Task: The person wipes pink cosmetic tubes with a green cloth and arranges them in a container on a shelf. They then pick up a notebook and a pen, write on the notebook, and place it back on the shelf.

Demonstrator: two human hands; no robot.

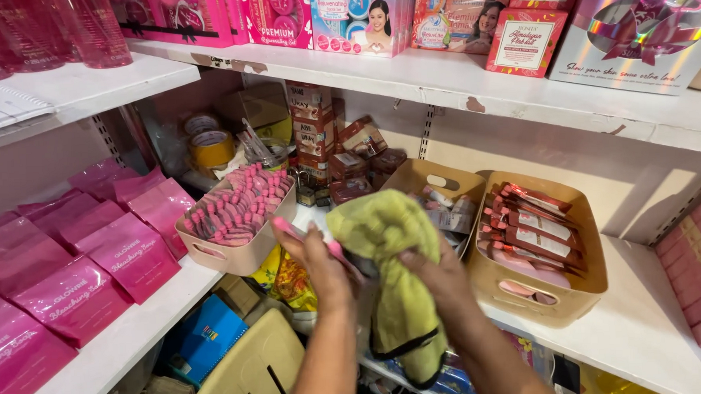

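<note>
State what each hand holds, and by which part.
Left hand: slim pink tube, gripped mid-length. Right hand: yellow-green cloth, bunched near its top.

White corner shelves (455, 81) with chipped edges, brightly lit, against pale wall (520, 152).

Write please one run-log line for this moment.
left hand: holds pink tube | right hand: grips yellow-green cloth | cloth: against tube | nearest: beige bin of pink tubes

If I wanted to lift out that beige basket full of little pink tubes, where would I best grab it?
Probably by the oval cut-out handle in the near short wall of the beige basket, coming from the front, where the shelf edge leaves it open. The pink tubes are heaped above the rim, so keep it level and steady the far end too.
</note>
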